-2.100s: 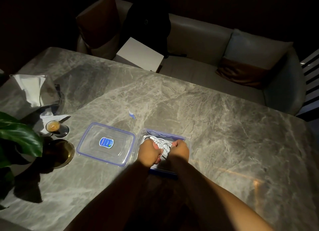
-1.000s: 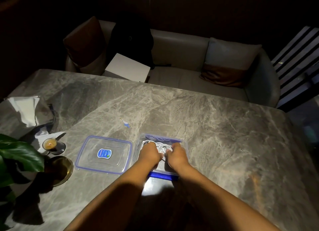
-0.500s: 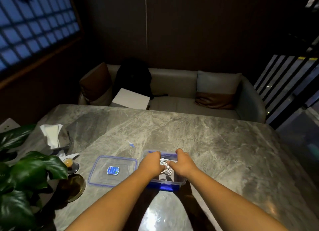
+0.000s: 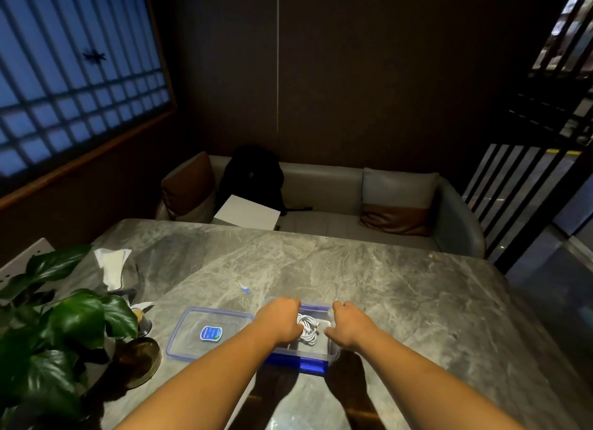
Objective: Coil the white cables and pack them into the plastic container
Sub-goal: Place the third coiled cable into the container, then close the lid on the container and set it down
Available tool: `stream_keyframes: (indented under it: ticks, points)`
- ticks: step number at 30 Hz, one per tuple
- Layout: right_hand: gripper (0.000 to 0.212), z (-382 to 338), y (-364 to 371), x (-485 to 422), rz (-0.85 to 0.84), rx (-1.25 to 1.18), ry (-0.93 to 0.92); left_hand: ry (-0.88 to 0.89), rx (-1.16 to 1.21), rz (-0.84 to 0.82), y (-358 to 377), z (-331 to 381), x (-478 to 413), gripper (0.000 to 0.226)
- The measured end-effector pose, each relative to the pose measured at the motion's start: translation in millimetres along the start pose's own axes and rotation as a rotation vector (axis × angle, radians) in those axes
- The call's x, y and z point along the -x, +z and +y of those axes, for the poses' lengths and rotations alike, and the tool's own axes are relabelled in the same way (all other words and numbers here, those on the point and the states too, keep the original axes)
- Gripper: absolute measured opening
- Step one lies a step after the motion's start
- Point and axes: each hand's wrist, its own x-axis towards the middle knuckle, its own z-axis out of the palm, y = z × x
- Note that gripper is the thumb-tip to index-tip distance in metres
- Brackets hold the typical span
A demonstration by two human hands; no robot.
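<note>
Both forearms are bare right down to the picture's lower edge. The left hand [image 4: 279, 320] and right hand [image 4: 348, 328] are bare too, unadorned and ungloved.

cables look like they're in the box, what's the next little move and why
Probably reach the left hand to the lid lying flat beside the plastic container and bring it over. The coiled white cables sit inside the open container, and the right hand is at its right rim, placed to steady it.
</note>
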Motion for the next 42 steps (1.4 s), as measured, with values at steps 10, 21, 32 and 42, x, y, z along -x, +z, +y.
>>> stream_keyframes:
  ticks: [10,21,32,42]
  points:
    - [0.058,-7,0,-1,-0.028,-0.007,-0.015,0.019,0.046,-0.010,6,-11,2,0.035]
    - [0.060,-61,27,-14,-0.105,-0.052,-0.069,-0.091,-0.017,0.029,2,-71,9,0.042]
    - [0.056,-147,72,-32,-0.119,-0.230,-0.100,-0.175,0.030,-0.049,-4,-173,25,0.047]
    - [0.053,-193,122,-43,-0.215,-0.287,0.080,-0.148,0.026,-0.097,-2,-245,5,0.042]
